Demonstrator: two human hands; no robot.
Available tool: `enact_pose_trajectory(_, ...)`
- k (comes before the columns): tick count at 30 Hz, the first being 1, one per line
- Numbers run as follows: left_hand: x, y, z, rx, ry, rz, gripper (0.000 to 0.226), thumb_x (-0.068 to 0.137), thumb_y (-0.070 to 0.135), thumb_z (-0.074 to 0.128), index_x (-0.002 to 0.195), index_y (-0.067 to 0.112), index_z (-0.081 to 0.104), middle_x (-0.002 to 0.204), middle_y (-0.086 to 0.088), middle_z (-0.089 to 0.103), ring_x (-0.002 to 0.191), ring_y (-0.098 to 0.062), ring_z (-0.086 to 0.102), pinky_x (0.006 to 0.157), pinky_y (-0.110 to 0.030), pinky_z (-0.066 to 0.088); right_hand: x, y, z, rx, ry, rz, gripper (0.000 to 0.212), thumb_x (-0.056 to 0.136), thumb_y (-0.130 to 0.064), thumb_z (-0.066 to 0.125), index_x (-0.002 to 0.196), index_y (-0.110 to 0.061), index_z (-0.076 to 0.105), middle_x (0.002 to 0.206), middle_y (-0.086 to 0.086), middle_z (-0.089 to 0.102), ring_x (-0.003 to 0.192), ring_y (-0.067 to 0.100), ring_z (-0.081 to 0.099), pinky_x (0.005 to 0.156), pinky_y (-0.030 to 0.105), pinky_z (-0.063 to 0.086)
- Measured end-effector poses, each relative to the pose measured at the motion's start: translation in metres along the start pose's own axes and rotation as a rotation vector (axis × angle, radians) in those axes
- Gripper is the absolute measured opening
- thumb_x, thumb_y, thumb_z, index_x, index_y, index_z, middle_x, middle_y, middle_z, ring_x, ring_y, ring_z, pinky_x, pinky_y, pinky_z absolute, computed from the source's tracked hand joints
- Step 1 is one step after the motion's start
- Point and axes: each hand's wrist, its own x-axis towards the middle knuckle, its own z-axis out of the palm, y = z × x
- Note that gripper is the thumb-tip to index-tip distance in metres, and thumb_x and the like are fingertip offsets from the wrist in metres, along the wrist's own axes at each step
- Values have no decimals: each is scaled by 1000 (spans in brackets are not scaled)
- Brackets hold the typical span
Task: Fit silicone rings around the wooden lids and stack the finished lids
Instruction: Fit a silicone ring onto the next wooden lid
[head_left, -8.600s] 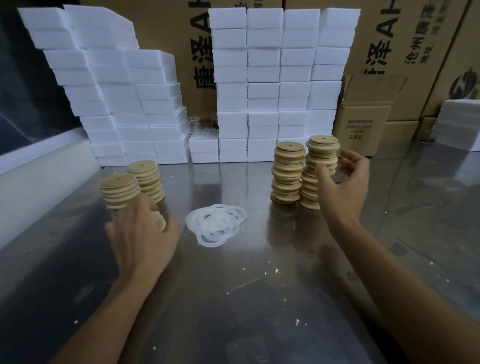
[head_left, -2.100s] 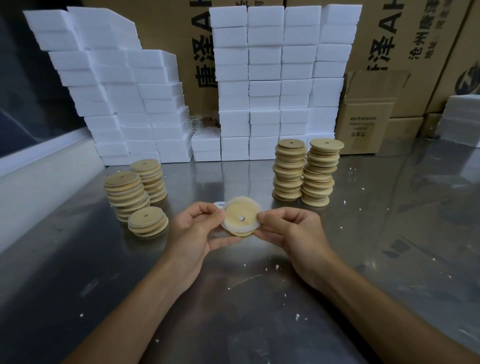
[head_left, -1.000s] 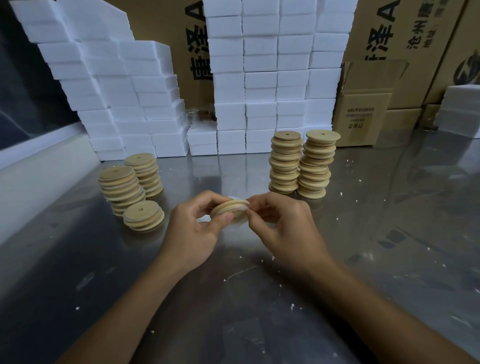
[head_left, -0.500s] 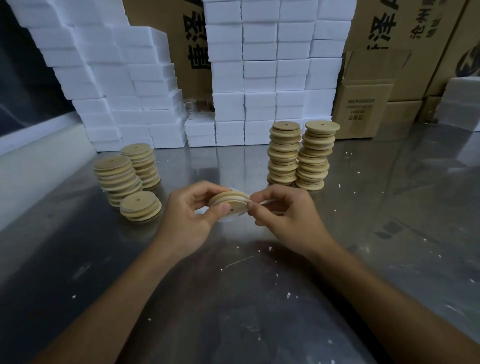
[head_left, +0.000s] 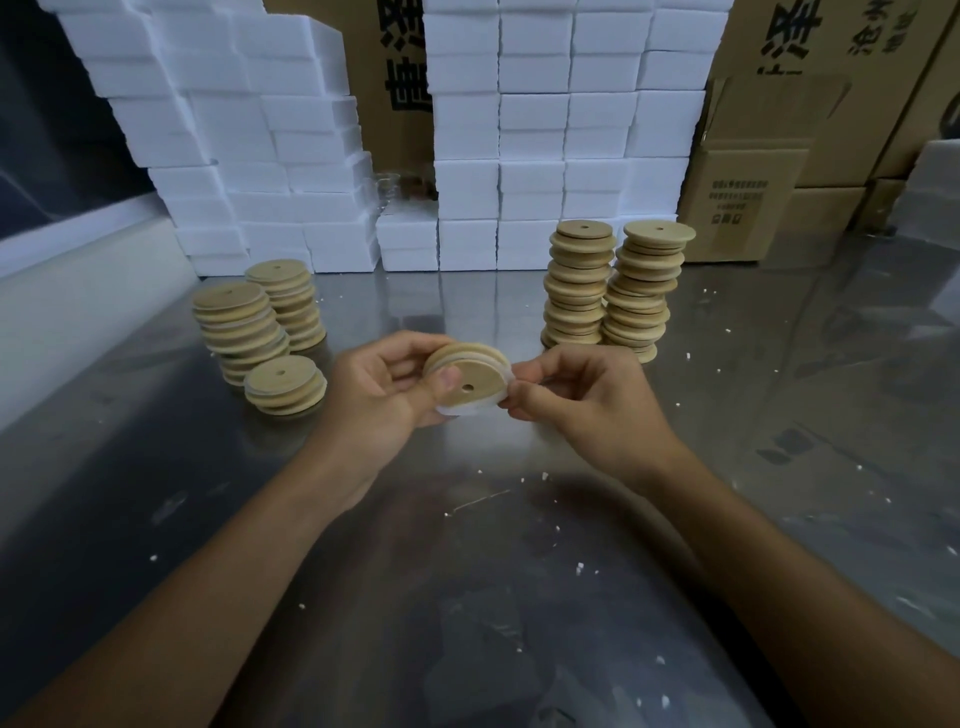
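Note:
A round wooden lid (head_left: 475, 382) with a small centre hole is held above the steel table, its flat face tilted toward me. My left hand (head_left: 387, 397) grips its left edge, thumb on the face. A translucent white silicone ring (head_left: 503, 387) sits partly around the lid's rim, and my right hand (head_left: 582, 402) pinches the ring at the lid's right edge. To the left stand two stacks of ringed lids (head_left: 236, 325) and a short stack (head_left: 284, 385). Two taller stacks of bare lids (head_left: 610, 288) stand behind my right hand. The loose ring pile is hidden behind my hands.
Steel table (head_left: 467, 597) flecked with white foam crumbs. White foam blocks (head_left: 561, 140) are piled along the back, with cardboard boxes (head_left: 743, 202) behind and to the right. A pale ledge (head_left: 67, 296) borders the table's left side.
The lid has been tipped from edge-on to face toward me. The white ring now shows along its lower and right rim. Both hands stay on it.

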Motion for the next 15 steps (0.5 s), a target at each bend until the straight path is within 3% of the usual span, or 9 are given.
enact_pose_trajectory(3,-1,0,2,17,-12,-10,22,81,-4,66,95,14,69,85,2,76,84,-16,72,72,-36,61,1,1,-5,-162,-27,-63,5,81,-4,78,80,-5,73,80,14,76,78,37,73,76,52,60)
enact_pose_trajectory(6,-1,-1,2,11,-3,-14,23,81,-3,67,95,14,69,86,1,75,86,-17,72,74,-37,61,2,1,-6,-309,-38,-164,11,79,-4,78,77,-13,73,75,1,75,69,14,73,68,28,61)
enact_pose_trajectory(8,-2,-1,2,-40,6,-33,22,77,1,68,94,15,69,87,-1,76,87,-19,72,73,-38,61,2,0,-5,-327,-32,-194,12,79,-5,78,77,-16,74,72,-4,74,65,6,71,65,20,57)
enact_pose_trajectory(10,-2,-2,2,-87,4,-52,25,71,9,69,95,14,69,90,-4,75,90,-22,72,74,-40,61,2,1,-5,-309,-17,-190,12,80,-6,77,76,-17,73,70,-4,74,64,9,71,63,24,58)
enact_pose_trajectory(13,-1,-3,1,-166,-14,-71,29,68,13,69,97,11,68,92,-6,75,92,-24,72,71,-38,60,0,3,-4,-238,-2,-145,6,84,-9,74,80,-13,73,73,4,74,69,25,73,66,46,61)
enact_pose_trajectory(15,0,-3,0,-215,-17,-69,28,69,12,68,97,9,68,94,-7,75,95,-25,72,71,-38,60,-2,3,-1,-147,6,-117,8,87,-8,72,81,-13,73,73,6,73,71,28,74,66,47,62)
